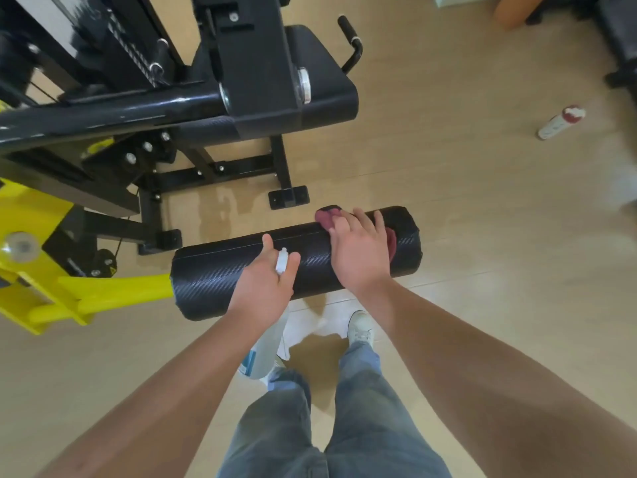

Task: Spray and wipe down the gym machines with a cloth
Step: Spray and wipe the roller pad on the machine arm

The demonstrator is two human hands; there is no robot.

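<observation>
Pale wood-look floor fills the room, with a black and yellow steel gym machine at the left. Its black carbon-weave padded roller juts across the middle. The right hand lies spread on the roller's right end, pressing a dark red cloth against it. The left hand curls round the neck of a white plastic spray bottle over the roller. A red-capped white can is well apart, at the right.
</observation>
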